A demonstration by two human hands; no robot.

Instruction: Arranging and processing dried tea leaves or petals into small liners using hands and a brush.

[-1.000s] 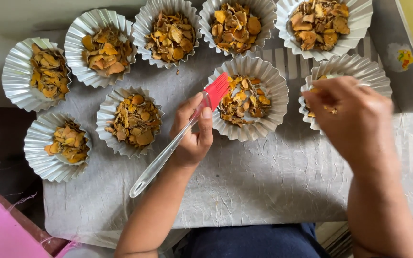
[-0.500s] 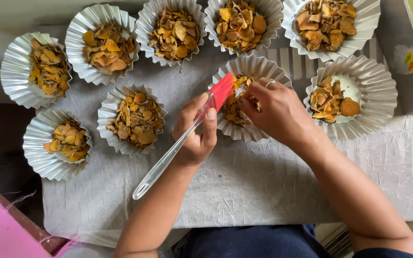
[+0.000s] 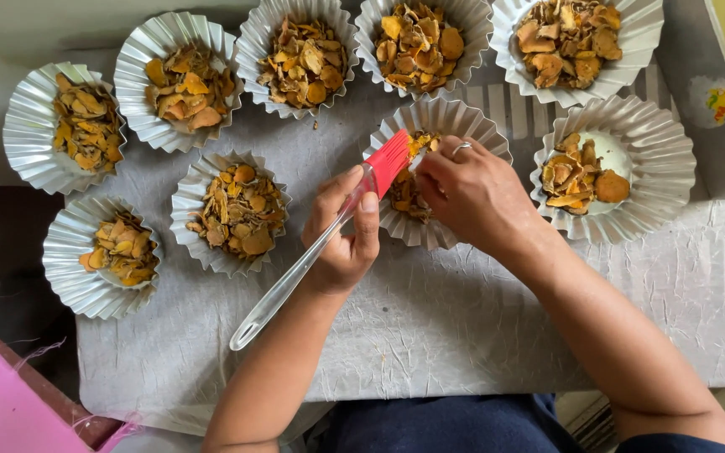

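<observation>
Silver fluted foil cups filled with dried orange-brown slices stand in two rows on a grey cloth [image 3: 430, 335] covering the desk, as seen from the head view. Left hand [image 3: 341, 239]: fingers closed around the clear handle of a silicone brush [image 3: 320, 243], whose red head lies over the rim of the centre foil cup [image 3: 472, 126] and whose handle end points down-left over the cloth. Right hand [image 3: 472, 193]: reaches into the same cup, fingertips bunched on the slices beside the brush head; whether they pinch a slice cannot be told. A ring sits on one finger. Just right of this cup stands a partly filled foil cup [image 3: 656, 168]. A pink fabric [image 3: 2, 403] occupies the lower-left corner.
</observation>
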